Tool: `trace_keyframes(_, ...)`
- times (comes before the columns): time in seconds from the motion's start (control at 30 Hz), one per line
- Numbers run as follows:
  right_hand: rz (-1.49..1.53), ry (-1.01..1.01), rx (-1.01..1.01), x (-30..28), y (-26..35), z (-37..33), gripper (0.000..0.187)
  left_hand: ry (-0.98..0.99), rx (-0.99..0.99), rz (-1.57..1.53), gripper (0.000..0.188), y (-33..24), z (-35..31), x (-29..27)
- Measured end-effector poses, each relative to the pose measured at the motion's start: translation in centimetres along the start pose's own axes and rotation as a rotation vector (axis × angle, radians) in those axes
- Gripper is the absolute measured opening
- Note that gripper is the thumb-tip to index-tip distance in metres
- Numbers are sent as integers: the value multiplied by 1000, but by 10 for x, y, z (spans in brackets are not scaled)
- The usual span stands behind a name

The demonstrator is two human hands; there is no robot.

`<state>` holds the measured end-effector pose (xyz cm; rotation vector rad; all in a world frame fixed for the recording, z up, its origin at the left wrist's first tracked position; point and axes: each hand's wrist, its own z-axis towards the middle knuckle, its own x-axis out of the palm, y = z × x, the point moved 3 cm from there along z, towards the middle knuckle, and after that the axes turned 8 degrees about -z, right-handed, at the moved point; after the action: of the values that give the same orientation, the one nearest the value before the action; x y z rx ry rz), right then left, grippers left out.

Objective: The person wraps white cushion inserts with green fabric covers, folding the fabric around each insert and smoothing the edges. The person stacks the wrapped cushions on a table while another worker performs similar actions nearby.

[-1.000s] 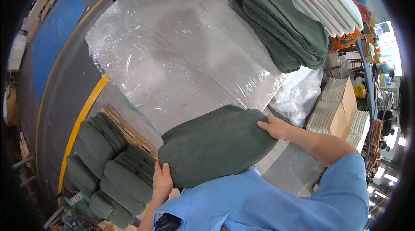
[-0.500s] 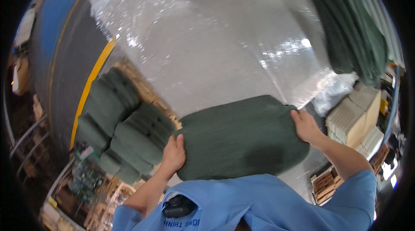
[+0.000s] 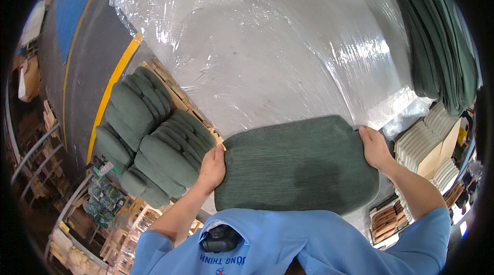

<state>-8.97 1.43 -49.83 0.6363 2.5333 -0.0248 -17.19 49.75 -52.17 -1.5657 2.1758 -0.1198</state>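
Observation:
A dark green fabric-covered cushion (image 3: 293, 161) is held level in front of my body, its flat face up and a shadow on its right half. My left hand (image 3: 212, 168) grips its left edge, thumb on top and the fingers hidden beneath. At the upper right corner, my right hand (image 3: 376, 147) clasps the cushion in the same way. Just left of my left hand, several matching green cushions (image 3: 163, 156) lie in stacked rows on a wooden pallet (image 3: 177, 95).
A big sheet of clear plastic film (image 3: 257, 53) spreads ahead. At the far right hang long folds of green fabric (image 3: 442, 43), above stacked cream pads (image 3: 427, 131) with brown pads (image 3: 387, 222) lower down. A yellow floor line (image 3: 114, 82) passes left of the pallet.
The cushion and both hands have shifted slightly to the right in view. Both hands keep their hold, and the surroundings have shifted a little too.

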Motion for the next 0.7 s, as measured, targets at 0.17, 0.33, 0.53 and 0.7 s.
trace_keyframes(0.17,92,-30,-26,4,-2,-5,53,-59,52,-17,56,-2,-1,2)
trace_keyframes(0.33,104,-108,-20,14,-15,0,59,-293,513,236,38,-35,-14,0)
trace_keyframes(0.53,-139,-450,-164,-10,19,-57,45,41,1223,585,35,-112,-105,35)
trace_keyframes(0.7,-434,-94,-776,52,84,-172,55,474,980,878,62,-95,-135,90)
